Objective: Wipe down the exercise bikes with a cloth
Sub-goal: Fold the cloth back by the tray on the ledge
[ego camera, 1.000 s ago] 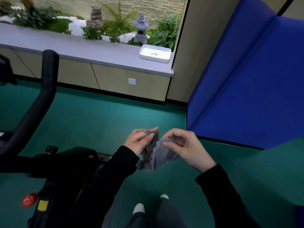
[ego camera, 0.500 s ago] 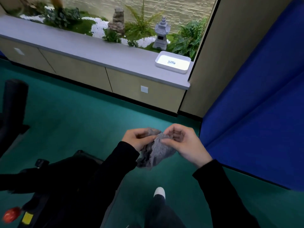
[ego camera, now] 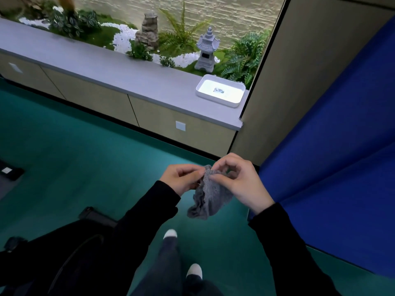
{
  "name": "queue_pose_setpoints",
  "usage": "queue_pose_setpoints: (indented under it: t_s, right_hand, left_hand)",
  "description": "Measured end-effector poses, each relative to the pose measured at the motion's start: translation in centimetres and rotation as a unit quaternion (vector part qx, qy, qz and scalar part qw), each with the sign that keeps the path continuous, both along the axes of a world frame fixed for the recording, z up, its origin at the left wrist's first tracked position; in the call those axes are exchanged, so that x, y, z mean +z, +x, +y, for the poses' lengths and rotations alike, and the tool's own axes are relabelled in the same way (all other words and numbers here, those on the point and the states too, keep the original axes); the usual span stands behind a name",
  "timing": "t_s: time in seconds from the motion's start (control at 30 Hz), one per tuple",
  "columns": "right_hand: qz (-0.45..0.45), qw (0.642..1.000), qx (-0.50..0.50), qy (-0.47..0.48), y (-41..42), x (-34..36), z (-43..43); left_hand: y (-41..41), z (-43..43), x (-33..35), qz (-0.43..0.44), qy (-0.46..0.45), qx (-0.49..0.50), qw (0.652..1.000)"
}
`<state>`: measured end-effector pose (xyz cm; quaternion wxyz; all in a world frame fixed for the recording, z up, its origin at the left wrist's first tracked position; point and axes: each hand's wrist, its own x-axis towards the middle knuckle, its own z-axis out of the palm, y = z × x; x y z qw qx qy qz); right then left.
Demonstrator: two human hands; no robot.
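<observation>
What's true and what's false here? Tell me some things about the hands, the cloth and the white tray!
1. The left hand and right hand both pinch the grey cloth. True.
2. The cloth is spread out flat. False: it hangs bunched from the hands, above the green floor.
3. The white tray sits on the grey counter. True.
4. The stone lantern stands inside the tray. False: it stands behind the tray, among plants.

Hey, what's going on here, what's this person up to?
A person stands holding a grey cloth in both hands. The left hand and right hand each pinch its upper edge, and the rest hangs loose below. The black exercise bike sits at the lower left, apart from the cloth, so no wiping is under way right now.
</observation>
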<state>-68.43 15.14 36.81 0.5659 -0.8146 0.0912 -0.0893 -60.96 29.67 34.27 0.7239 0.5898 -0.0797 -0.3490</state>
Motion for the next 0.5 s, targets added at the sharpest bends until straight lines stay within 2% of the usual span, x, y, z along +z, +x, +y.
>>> queue_pose_setpoints:
  t_s: [0.07,0.17,0.27,0.4,0.5]
  right_hand:
    - [0.011,1.000,-0.008,0.006,2.0,-0.5,-0.8]
    - [0.011,0.999,-0.035,0.007,5.3,-1.2,-1.4]
    - [0.013,0.998,-0.062,0.003,9.5,-1.7,-2.0]
    - [0.005,0.991,-0.074,0.113,15.0,-2.5,-4.1]
    - [0.052,0.982,-0.091,0.155,18.3,-3.9,-5.9]
  left_hand:
    - [1.6,-0.7,-0.1,-0.001,-0.009,-0.010,1.000]
    - [4.8,-1.5,-0.6,-0.082,0.045,-0.023,0.995]
    - [9.0,-2.4,-0.8,-0.104,0.053,-0.027,0.993]
    - [15.6,-2.9,-0.4,-0.043,0.003,0.026,0.999]
    - [20.2,-2.4,0.3,0.014,-0.066,-0.002,0.998]
